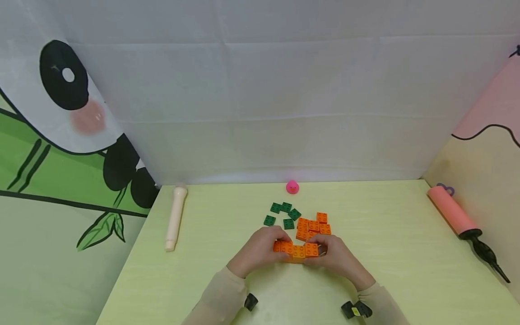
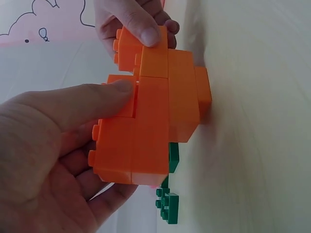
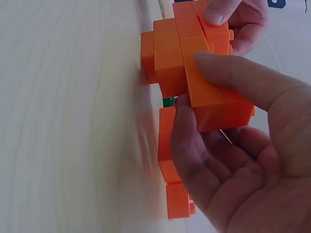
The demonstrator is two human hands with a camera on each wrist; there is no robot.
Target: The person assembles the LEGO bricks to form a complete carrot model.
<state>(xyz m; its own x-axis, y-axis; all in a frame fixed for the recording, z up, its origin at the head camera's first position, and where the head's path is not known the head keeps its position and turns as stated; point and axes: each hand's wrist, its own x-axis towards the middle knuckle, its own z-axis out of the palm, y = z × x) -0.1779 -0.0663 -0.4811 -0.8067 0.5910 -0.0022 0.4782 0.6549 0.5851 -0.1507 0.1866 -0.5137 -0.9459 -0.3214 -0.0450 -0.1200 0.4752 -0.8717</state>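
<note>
Both hands hold a stepped structure of orange building bricks (image 1: 298,253) at the front middle of the table. My left hand (image 1: 264,246) grips its left end, with the thumb lying on a top-layer brick (image 2: 119,131) in the left wrist view. At the right end, my right hand (image 1: 335,255) pinches it between thumb and fingers. The right wrist view shows the layers narrowing downward to a small bottom brick (image 3: 148,58). Studs face up along the top, where a gap separates the two raised ends. Just behind the hands lie several loose orange bricks (image 1: 302,222).
Several small green bricks (image 1: 289,224) lie behind the left hand. A pink toy duck (image 1: 292,187) stands at the table's back edge. To the left lies a pale rolling pin (image 1: 176,219); at the right edge is a salmon-coloured hand pump (image 1: 452,208).
</note>
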